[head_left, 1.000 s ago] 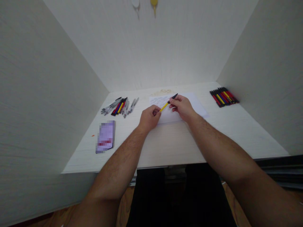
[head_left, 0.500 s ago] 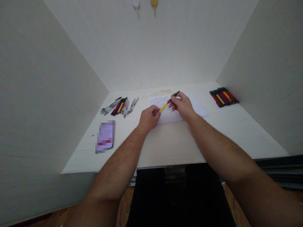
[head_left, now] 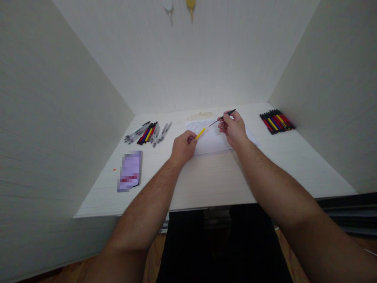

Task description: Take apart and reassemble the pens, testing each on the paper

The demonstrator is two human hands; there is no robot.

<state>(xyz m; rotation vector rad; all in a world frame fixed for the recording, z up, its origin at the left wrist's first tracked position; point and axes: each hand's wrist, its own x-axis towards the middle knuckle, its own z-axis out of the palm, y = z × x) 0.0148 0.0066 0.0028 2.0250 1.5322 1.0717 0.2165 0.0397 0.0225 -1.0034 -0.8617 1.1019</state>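
Observation:
Over the white paper point(head_left: 212, 144), my left hand point(head_left: 184, 147) is closed around a yellow pen barrel point(head_left: 201, 133) that points up and to the right. My right hand point(head_left: 235, 129) pinches the black upper part of the pen point(head_left: 232, 112), from which a thin dark refill point(head_left: 214, 122) sticks out toward the barrel. A small gap separates the refill's tip from the barrel's open end. Faint handwriting covers the upper left of the paper.
Left on the white desk point(head_left: 206, 184) lie clear pens point(head_left: 165, 132) and coloured pens point(head_left: 147, 133). A purple phone-like object point(head_left: 130, 169), blurred out, is nearer me. A row of coloured pens point(head_left: 277, 121) lies by the right wall. Panels enclose three sides.
My right hand has moved up and right, drawing the black part and refill out of the yellow barrel. My left hand has stayed nearly in place with the barrel.

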